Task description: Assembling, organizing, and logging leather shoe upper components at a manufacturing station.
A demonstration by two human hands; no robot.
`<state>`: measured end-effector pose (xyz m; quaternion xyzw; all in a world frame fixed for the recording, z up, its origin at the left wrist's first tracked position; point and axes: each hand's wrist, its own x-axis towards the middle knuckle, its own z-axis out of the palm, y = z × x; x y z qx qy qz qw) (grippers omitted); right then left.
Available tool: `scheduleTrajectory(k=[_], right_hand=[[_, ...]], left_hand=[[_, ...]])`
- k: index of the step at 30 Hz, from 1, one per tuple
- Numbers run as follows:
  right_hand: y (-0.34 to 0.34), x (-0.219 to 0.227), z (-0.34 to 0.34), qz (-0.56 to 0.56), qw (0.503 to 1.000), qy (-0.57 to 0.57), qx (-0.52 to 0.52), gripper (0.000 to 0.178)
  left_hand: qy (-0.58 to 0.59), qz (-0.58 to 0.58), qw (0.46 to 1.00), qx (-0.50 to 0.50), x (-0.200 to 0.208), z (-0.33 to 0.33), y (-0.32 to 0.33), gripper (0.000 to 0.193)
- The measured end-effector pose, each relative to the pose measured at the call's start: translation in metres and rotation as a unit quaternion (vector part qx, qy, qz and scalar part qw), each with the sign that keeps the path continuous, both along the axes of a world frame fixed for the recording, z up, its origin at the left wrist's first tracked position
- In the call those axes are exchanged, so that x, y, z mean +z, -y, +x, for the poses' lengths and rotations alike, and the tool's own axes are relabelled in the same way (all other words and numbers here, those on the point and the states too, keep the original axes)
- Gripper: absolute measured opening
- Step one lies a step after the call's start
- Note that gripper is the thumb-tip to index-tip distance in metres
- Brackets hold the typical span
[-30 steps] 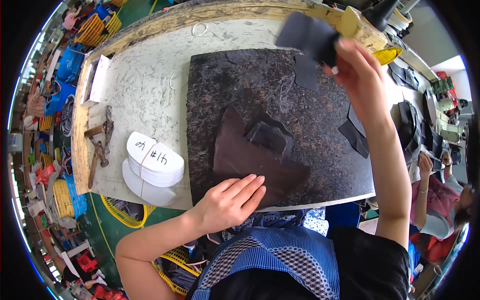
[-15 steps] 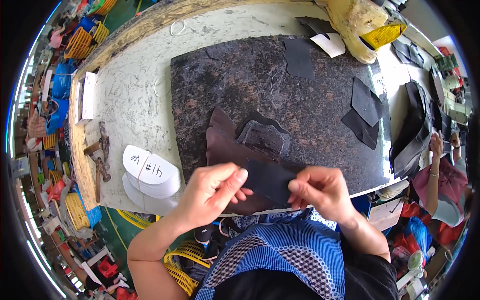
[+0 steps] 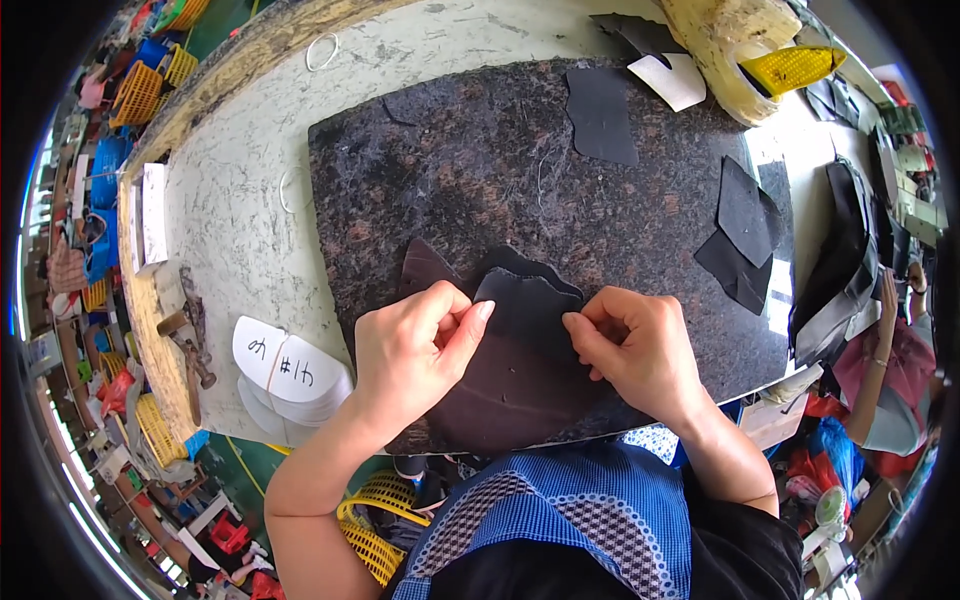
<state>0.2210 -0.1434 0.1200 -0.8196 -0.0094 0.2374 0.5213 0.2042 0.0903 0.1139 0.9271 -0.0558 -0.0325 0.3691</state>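
Observation:
A small black patch of leather or fabric (image 3: pixel 525 312) lies over the far part of a dark brown leather piece (image 3: pixel 505 410) at the slab's near edge. My left hand (image 3: pixel 412 345) is closed in a pinch at the patch's left edge. Closed likewise, my right hand (image 3: pixel 642 348) pinches its right edge. Beyond the patch shows a black wavy-edged strip (image 3: pixel 530 265). A pointed brown flap (image 3: pixel 428 268) sticks out past my left fingers. The fingertips partly hide the patch's sides.
Underneath is a dark speckled stone slab (image 3: pixel 440 170) on a pale worktable (image 3: pixel 230 210). Banded white curved cards (image 3: pixel 290 375) and a hammer (image 3: pixel 190 350) are at left. Black cut pieces (image 3: pixel 745 215) lie at right, near a yellowed container (image 3: pixel 725 60). A co-worker's arm (image 3: pixel 880 340) shows far right.
Both hands have moved away from me with the black patch, bringing it from the near part of the brown leather onto the grey-edged far area. My view has shifted slightly.

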Motion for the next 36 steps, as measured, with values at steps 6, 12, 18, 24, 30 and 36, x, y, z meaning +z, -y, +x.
scheduleTrajectory(k=[6, 12, 18, 24, 30, 36], right_hand=[[0.000, 0.002, 0.005, 0.000, 1.000, -0.031, -0.003, 0.020], [-0.001, -0.003, 0.002, -0.052, 0.997, 0.048, 0.019, 0.021], [0.000, -0.008, -0.003, -0.039, 0.992, 0.116, 0.012, 0.023], [0.012, 0.005, 0.009, -0.056, 0.988, 0.138, 0.041, 0.034], [-0.005, 0.007, 0.016, -0.168, 0.936, 0.284, 0.122, 0.043], [0.001, 0.007, 0.017, 0.012, 0.987, 0.131, 0.089, 0.033]], left_hand=[[0.024, 0.002, 0.999, -0.024, -0.002, 0.006, 0.000, 0.023], [0.271, 0.159, 0.938, -0.146, 0.004, 0.004, 0.009, 0.020], [0.056, 0.157, 0.925, -0.341, -0.001, -0.018, 0.015, 0.081], [0.161, 0.030, 0.955, -0.248, -0.002, -0.022, -0.008, 0.086], [0.139, 0.142, 0.980, -0.004, -0.012, -0.051, -0.018, 0.115], [0.156, 0.116, 0.981, 0.005, -0.017, -0.051, -0.013, 0.114]])
